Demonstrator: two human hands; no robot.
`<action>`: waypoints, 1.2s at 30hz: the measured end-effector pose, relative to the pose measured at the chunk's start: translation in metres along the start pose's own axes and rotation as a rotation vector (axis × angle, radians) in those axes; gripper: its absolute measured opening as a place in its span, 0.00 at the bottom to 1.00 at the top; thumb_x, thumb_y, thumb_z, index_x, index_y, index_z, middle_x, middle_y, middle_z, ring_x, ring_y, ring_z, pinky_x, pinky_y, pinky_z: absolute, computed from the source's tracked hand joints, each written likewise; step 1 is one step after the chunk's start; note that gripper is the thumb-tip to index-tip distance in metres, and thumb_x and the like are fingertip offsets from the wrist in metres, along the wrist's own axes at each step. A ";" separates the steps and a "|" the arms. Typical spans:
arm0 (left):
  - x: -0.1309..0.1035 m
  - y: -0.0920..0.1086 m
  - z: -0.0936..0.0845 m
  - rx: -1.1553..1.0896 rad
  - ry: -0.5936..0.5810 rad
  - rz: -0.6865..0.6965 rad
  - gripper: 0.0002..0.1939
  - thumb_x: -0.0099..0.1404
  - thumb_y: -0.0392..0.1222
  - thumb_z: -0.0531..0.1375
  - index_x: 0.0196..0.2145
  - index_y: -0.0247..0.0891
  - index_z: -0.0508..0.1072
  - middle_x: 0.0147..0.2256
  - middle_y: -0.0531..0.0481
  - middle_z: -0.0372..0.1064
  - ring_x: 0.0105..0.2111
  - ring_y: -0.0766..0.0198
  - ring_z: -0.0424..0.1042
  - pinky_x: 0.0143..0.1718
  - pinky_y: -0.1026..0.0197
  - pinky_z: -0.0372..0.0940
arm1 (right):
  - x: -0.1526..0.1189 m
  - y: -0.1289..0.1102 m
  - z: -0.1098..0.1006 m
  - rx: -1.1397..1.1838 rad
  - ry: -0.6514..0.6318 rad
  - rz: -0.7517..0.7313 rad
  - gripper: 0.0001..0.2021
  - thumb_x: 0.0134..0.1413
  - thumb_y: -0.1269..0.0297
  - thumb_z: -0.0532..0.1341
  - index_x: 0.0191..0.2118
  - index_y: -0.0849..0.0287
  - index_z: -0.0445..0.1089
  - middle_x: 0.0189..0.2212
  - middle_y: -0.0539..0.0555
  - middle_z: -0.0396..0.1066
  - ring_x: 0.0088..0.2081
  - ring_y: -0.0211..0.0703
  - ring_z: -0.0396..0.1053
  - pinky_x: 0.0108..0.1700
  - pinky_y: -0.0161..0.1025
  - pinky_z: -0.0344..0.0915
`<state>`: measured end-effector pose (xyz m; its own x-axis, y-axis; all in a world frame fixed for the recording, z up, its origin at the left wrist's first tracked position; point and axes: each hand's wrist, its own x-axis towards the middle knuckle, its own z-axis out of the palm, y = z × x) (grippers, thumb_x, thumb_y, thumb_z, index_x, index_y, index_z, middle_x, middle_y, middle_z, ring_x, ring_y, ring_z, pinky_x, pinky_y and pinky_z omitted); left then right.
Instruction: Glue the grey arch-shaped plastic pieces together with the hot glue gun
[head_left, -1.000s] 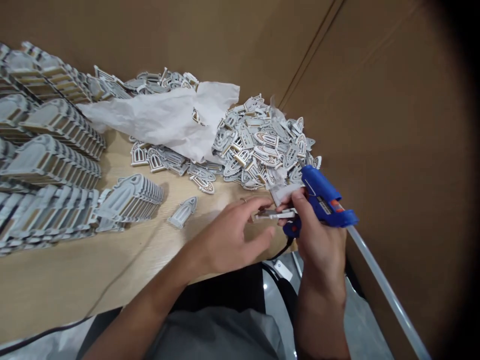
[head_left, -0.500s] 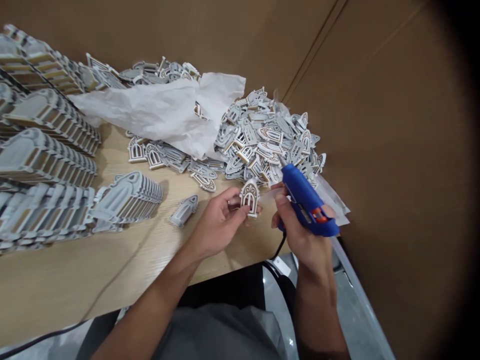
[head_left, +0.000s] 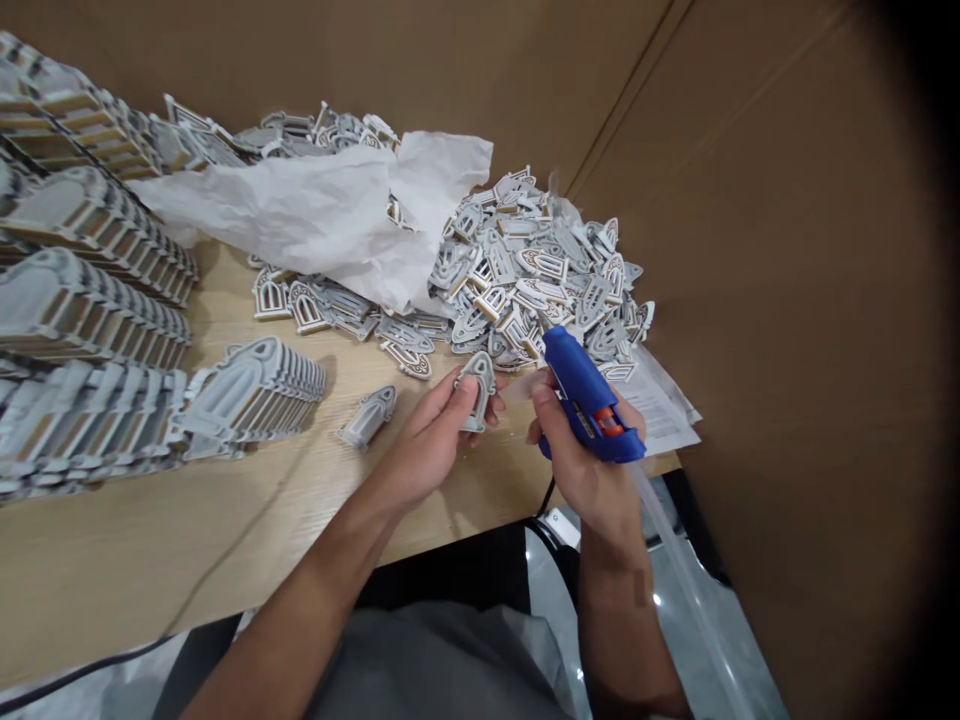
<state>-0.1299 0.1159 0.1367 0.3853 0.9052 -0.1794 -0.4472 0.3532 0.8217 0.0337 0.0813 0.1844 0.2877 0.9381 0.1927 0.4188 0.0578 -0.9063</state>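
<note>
My left hand [head_left: 431, 440] is closed on a small arched window piece [head_left: 478, 385], its plain grey side turned up and my thumb across it. Gripped in my right hand [head_left: 589, 470] is a blue glue gun [head_left: 592, 395], its nozzle pointing up and left toward the pile. A long translucent glue stick [head_left: 686, 580] trails out of the gun's back end. Between the hands, a translucent strip [head_left: 523, 387] shows by my right fingers. One more arched piece [head_left: 369, 416] lies on the table, left of my left hand.
A heap of arched pieces [head_left: 517, 265] lies beyond my hands, partly under white paper [head_left: 315, 215]. Stacked rows of similar pieces [head_left: 97, 320] fill the table's left side. Brown panels [head_left: 787, 300] rise behind and to the right. A dark cable [head_left: 90, 672] runs at lower left.
The arched piece in my left hand has turned over, from its brown patterned face to its plain grey side. My right hand and the glue gun have shifted slightly left.
</note>
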 end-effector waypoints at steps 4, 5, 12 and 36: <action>0.003 -0.001 -0.002 0.045 -0.028 0.009 0.21 0.73 0.59 0.67 0.46 0.37 0.77 0.34 0.49 0.72 0.32 0.65 0.68 0.27 0.65 0.58 | 0.002 0.008 -0.002 -0.085 0.020 -0.130 0.09 0.67 0.57 0.70 0.48 0.53 0.79 0.45 0.56 0.79 0.35 0.46 0.77 0.40 0.46 0.75; 0.002 0.001 -0.002 0.052 -0.041 -0.003 0.20 0.73 0.57 0.68 0.48 0.37 0.76 0.34 0.49 0.72 0.31 0.66 0.67 0.26 0.65 0.58 | 0.003 0.009 -0.002 -0.097 0.012 -0.166 0.08 0.67 0.59 0.71 0.48 0.53 0.79 0.48 0.57 0.78 0.39 0.48 0.78 0.43 0.47 0.76; -0.003 0.008 0.000 0.106 -0.170 -0.007 0.27 0.60 0.31 0.73 0.53 0.38 0.70 0.38 0.51 0.76 0.36 0.65 0.74 0.40 0.62 0.68 | 0.008 0.010 0.004 -0.147 -0.050 -0.332 0.02 0.66 0.65 0.70 0.43 0.53 0.79 0.50 0.55 0.76 0.49 0.50 0.76 0.53 0.46 0.75; -0.003 0.008 -0.004 0.121 -0.167 0.021 0.15 0.70 0.38 0.67 0.53 0.37 0.75 0.35 0.54 0.70 0.32 0.67 0.65 0.35 0.63 0.64 | 0.006 0.011 0.008 -0.207 -0.147 -0.357 0.07 0.61 0.71 0.69 0.42 0.51 0.80 0.52 0.55 0.74 0.53 0.53 0.76 0.58 0.50 0.74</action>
<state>-0.1376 0.1169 0.1420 0.5101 0.8566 -0.0773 -0.3599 0.2943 0.8854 0.0335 0.0900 0.1727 -0.0257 0.9112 0.4112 0.6383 0.3315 -0.6948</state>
